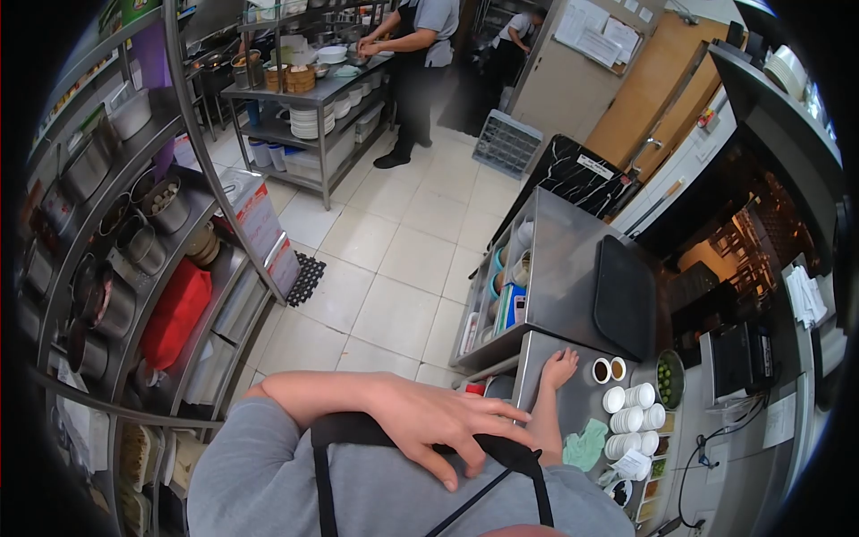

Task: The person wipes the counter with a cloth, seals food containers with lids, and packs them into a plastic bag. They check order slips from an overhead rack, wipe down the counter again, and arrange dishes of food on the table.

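My left hand (pixel 438 425) lies across my chest over the black apron straps (pixel 358 430), its fingers apart and nothing visible in them. On the right, my right hand (pixel 560 368) rests on the steel counter (pixel 534 358), with its fingers loosely stretched and no object seen in them. Close beside it stand two small white cups of sauce, a dark sauce cup (pixel 601 370) and a brown sauce cup (pixel 617 369). Stacks of white cups (pixel 629 419) and a crumpled green cloth (pixel 584 445) are nearer my body.
A bowl of green fruit (pixel 668 378) sits behind the cups. Ahead are a steel cabinet (pixel 573 259) and a black tray (pixel 624 295). Shelves of pots (pixel 165 204) line the left side. Another person (pixel 416 54) works at a far table; a second person (pixel 516 36) is farther back.
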The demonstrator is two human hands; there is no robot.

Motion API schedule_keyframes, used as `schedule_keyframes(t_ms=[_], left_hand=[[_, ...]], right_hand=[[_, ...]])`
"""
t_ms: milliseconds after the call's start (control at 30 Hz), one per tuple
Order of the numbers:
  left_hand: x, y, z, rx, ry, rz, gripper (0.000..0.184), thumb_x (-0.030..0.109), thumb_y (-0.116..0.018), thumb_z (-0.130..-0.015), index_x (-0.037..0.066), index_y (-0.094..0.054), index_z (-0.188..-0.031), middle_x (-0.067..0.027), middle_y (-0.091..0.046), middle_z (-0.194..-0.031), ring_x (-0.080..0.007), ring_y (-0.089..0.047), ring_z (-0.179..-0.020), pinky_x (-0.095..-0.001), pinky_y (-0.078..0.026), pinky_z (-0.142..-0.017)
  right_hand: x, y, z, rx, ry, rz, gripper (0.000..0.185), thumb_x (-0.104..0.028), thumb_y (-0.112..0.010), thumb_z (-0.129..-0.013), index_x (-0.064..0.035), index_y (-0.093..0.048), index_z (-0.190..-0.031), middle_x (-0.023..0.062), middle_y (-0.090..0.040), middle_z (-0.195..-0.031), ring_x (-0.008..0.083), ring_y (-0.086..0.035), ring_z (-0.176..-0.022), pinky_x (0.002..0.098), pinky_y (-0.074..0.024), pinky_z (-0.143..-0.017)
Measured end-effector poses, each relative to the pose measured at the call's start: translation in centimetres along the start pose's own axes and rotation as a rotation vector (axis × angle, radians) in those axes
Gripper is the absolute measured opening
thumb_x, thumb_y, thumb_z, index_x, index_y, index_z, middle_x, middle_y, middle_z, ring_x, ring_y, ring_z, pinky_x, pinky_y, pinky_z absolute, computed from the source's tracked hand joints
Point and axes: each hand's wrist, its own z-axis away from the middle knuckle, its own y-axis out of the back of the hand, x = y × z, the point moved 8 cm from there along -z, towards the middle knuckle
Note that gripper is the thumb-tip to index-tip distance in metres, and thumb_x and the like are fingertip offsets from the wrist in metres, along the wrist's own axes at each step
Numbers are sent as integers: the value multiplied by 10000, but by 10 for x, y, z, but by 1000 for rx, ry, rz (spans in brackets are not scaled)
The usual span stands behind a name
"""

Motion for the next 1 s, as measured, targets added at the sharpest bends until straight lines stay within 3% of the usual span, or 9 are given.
schedule_keyframes(t_ms=[133, 433, 600, 700, 1000], left_hand=[[4, 1, -8, 77, 16, 72, 259, 297, -584, -788, 50, -587, -862, -191, -187, -1369, -413, -132, -1260, -514, -220, -968], [-8, -8, -1, -61, 49, -45, 235, 259, -568, -802, 26, -592, -798, -211, -282, -1305, -412, -209, -1228, -473, -273, -949], [2, 3, -9, 100, 39, 67, 295, 300, -561, -801, 37, -626, -917, -198, -229, -1351, -404, -207, -1236, -471, -257, -960], [-8, -9, -3, 6, 51, 40, 339, 323, -559, -798, 62, -614, -1008, -183, -191, -1377, -402, -180, -1250, -468, -247, -967], [-8, -3, 13, -31, 80, 53, 328, 324, -575, -782, 51, -639, -952, -171, -242, -1363, -399, -149, -1263, -470, -259, -963]], right_hand=[[1, 0, 0, 10, 5, -1, 353, -161, -470, -788, -9, -520, -1103, 177, -428, -1236, 301, -356, -1182, 411, -237, -1002], [4, -2, -1, 32, -1, -31, 356, -152, -479, -775, -6, -525, -1096, 180, -435, -1228, 302, -362, -1178, 411, -241, -1000], [3, -2, -1, 11, 1, -12, 361, -157, -472, -779, -6, -521, -1103, 182, -430, -1232, 302, -358, -1181, 411, -241, -1000], [3, -2, -2, 12, 4, -9, 366, -163, -467, -783, -5, -517, -1108, 183, -429, -1233, 301, -355, -1184, 411, -240, -1000], [3, -2, -2, 3, 4, -1, 372, -168, -463, -787, -6, -510, -1119, 174, -424, -1241, 297, -344, -1193, 410, -232, -1005]])
